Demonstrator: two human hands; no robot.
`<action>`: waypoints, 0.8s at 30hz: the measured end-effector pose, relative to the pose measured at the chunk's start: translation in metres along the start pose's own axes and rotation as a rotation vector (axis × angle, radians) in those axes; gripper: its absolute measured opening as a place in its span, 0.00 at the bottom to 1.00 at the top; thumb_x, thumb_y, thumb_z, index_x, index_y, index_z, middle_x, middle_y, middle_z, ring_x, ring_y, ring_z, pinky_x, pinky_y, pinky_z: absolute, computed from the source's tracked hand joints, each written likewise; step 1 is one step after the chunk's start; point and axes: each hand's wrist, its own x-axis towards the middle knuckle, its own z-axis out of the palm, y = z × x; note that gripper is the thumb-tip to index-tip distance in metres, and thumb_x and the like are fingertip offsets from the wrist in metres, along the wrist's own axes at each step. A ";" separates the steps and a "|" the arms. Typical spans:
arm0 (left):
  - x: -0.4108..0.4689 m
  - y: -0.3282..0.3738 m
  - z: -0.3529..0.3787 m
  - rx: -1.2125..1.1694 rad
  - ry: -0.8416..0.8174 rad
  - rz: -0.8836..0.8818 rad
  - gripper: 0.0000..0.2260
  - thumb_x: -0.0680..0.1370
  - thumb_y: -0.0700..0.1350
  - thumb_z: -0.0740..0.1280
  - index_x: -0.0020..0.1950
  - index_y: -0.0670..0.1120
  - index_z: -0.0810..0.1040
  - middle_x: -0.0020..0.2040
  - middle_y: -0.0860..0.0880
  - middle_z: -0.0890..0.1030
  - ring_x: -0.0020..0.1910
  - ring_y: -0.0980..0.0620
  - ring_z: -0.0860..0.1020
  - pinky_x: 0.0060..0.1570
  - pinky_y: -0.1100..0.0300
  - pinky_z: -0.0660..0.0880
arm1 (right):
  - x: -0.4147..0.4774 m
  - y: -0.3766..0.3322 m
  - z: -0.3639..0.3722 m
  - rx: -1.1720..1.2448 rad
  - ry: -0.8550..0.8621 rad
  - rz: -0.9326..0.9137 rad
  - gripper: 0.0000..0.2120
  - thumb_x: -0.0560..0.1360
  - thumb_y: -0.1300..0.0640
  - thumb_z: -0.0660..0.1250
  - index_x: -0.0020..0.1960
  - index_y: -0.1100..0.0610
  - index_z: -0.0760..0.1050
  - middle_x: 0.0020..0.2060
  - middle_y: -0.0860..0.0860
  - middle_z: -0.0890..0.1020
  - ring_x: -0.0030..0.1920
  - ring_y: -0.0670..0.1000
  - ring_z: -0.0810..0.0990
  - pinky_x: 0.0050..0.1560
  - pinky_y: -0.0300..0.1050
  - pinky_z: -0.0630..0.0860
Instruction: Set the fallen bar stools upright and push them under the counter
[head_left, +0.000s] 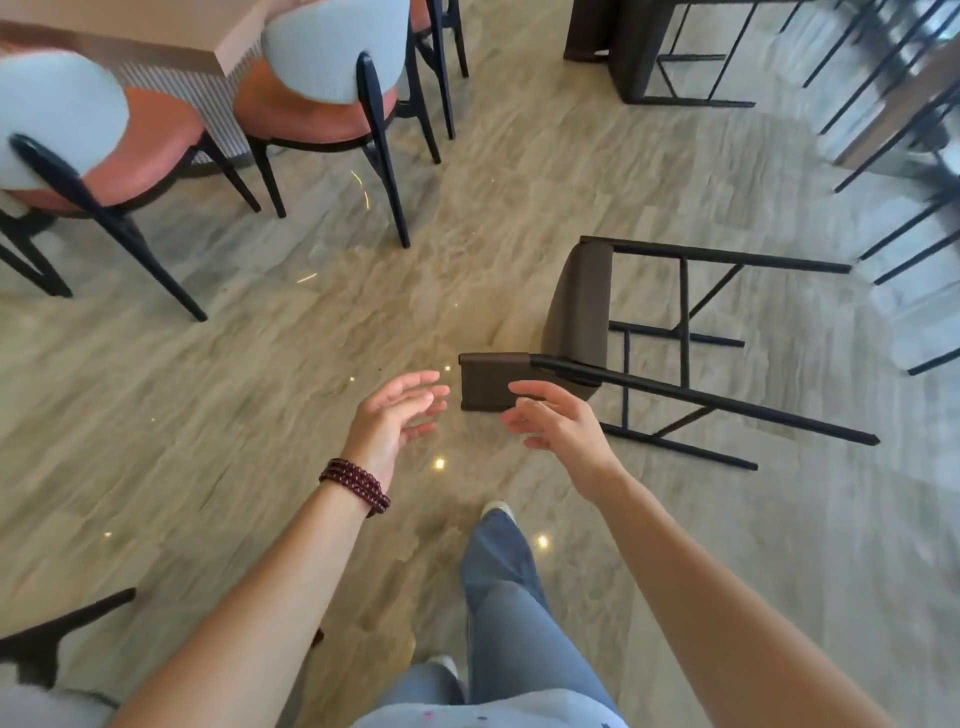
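- The fallen bar stool (579, 306) lies on its side on the marble floor (260, 364), right of centre, with its black legs pointing right.
- Its brown backrest (488, 382) is the nearest part, just beyond both hands.
- The left hand (395, 415), with a bead bracelet (356, 486) on its wrist, reaches forward with fingers spread, holding nothing.
- The right hand (556, 421) has loose, open fingers at the backrest's near edge; whether they touch it cannot be told.
- Cushioned dining chairs (322, 78) stand far left.

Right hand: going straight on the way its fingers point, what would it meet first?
Most likely the brown backrest of the fallen stool, just ahead of the right hand; depth is unclear.
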 end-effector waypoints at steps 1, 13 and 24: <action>0.021 0.001 0.003 -0.016 0.019 -0.018 0.11 0.76 0.35 0.63 0.52 0.46 0.80 0.50 0.46 0.84 0.48 0.49 0.81 0.49 0.54 0.76 | 0.024 -0.004 -0.004 -0.021 -0.001 0.005 0.09 0.78 0.57 0.64 0.55 0.48 0.78 0.42 0.49 0.86 0.42 0.45 0.83 0.46 0.42 0.76; 0.255 -0.089 0.009 -0.097 0.154 -0.297 0.10 0.77 0.39 0.63 0.54 0.50 0.78 0.57 0.49 0.80 0.57 0.50 0.77 0.56 0.52 0.73 | 0.294 0.066 -0.006 -0.767 -0.068 -0.085 0.19 0.74 0.60 0.64 0.65 0.53 0.73 0.56 0.53 0.81 0.57 0.55 0.77 0.54 0.44 0.73; 0.387 -0.238 -0.021 -0.240 0.175 -0.459 0.18 0.82 0.49 0.56 0.71 0.45 0.66 0.67 0.44 0.72 0.58 0.46 0.74 0.63 0.47 0.68 | 0.454 0.222 0.074 -1.690 -0.248 -0.205 0.29 0.74 0.58 0.68 0.71 0.56 0.61 0.67 0.58 0.70 0.68 0.60 0.68 0.67 0.56 0.64</action>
